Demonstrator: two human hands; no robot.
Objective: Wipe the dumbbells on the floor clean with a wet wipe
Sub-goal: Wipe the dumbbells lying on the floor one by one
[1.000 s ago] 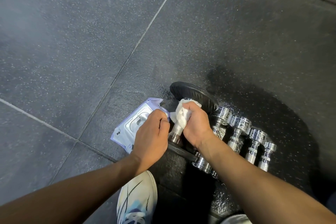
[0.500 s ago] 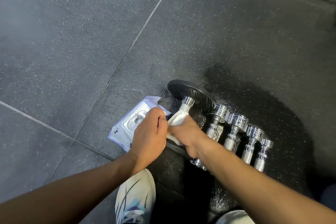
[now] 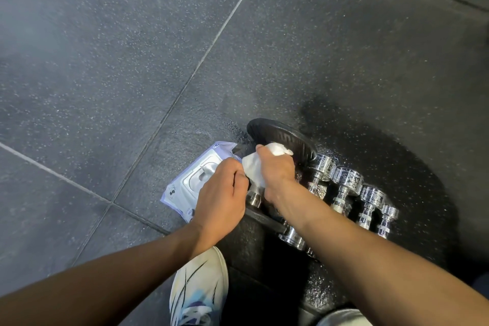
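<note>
We've got the wet wipe [image 3: 254,167] bunched in our right hand [image 3: 277,172], fingers curled round it on the big dumbbell's [image 3: 280,135] handle. Left hand [image 3: 222,198] grips the near end. Small chrome dumbbells [image 3: 346,185] sit just right, wipes pack [image 3: 188,185] left, all on the floor [image 3: 105,74].

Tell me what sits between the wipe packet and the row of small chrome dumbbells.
In the head view, both hands: the left hand steadies the black-plated dumbbell and the right hand grips the wet wipe.
</note>
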